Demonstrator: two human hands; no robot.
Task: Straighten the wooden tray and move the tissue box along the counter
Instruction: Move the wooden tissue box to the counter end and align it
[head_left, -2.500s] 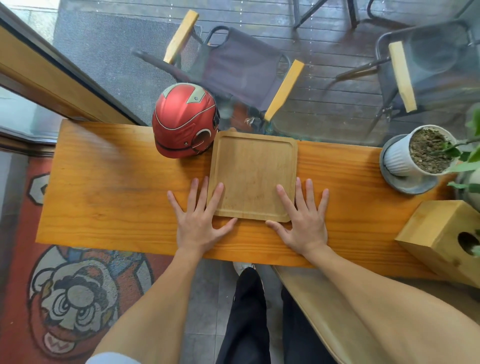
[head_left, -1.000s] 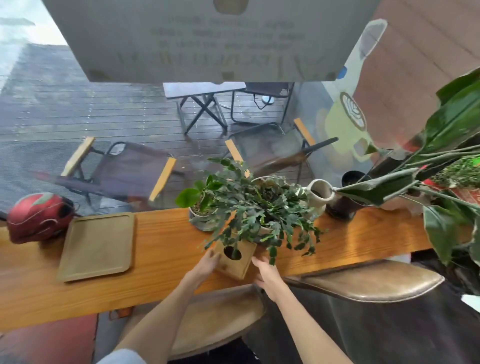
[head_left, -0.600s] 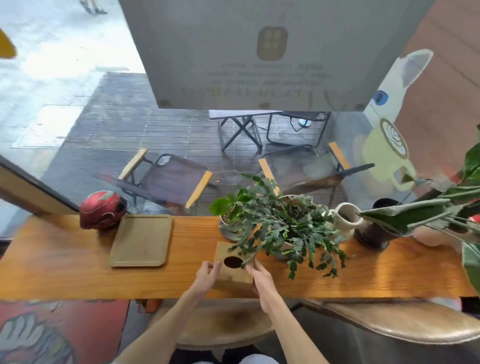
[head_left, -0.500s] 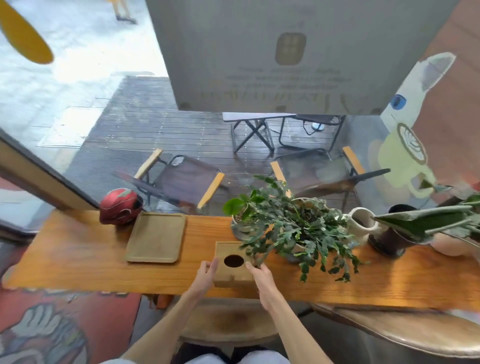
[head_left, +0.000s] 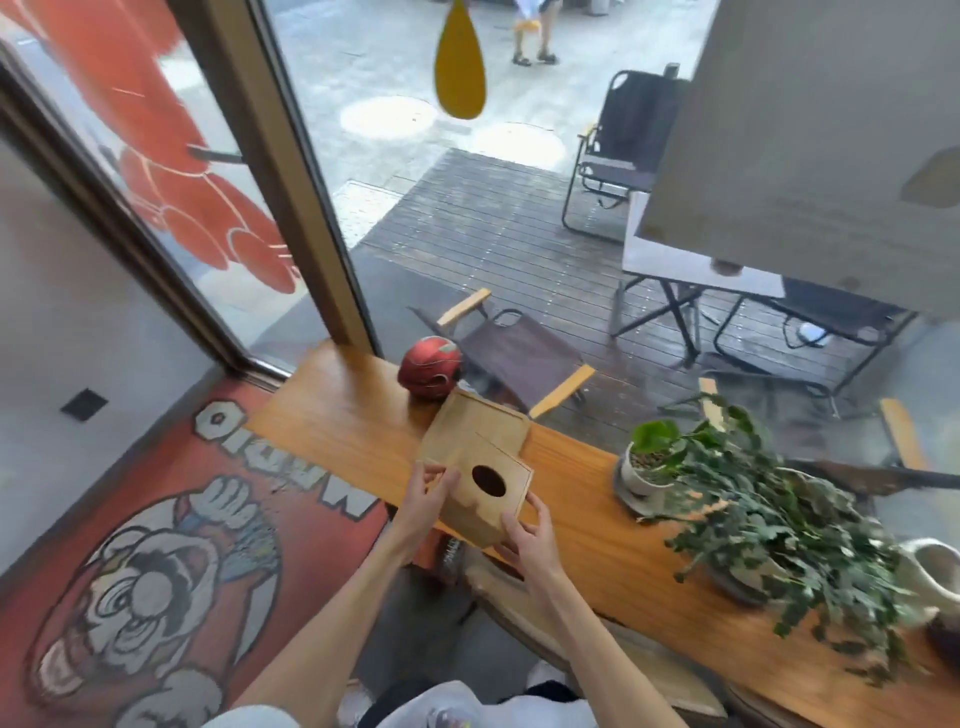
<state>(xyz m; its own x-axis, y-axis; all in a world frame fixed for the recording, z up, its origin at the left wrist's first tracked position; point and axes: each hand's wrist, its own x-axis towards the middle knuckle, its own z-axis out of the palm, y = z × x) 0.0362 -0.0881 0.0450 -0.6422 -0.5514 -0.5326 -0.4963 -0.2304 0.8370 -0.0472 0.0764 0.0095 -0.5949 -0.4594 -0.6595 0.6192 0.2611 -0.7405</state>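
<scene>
Orange-brown wooden worktop (head_left: 597, 525) running along a glass shopfront, carrying a red helmet (head_left: 430, 367), wooden tray (head_left: 485, 423) and potted plants (head_left: 769, 519). Left hand (head_left: 426, 501) and right hand (head_left: 530, 535) are clamping opposite sides of the wooden tissue box (head_left: 488, 499), which is overlapping the tray's near corner. A cartoon rug (head_left: 156, 561) is lying on the floor.

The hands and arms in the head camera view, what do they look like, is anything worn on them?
Both hands are bare: the left hand and right hand show no gloves, and no rings, watch or bracelet can be made out. The forearms are uncovered along their whole visible length. A pale, light-coloured short sleeve edges the left upper arm at the bottom of the view. No right sleeve is visible.
</scene>
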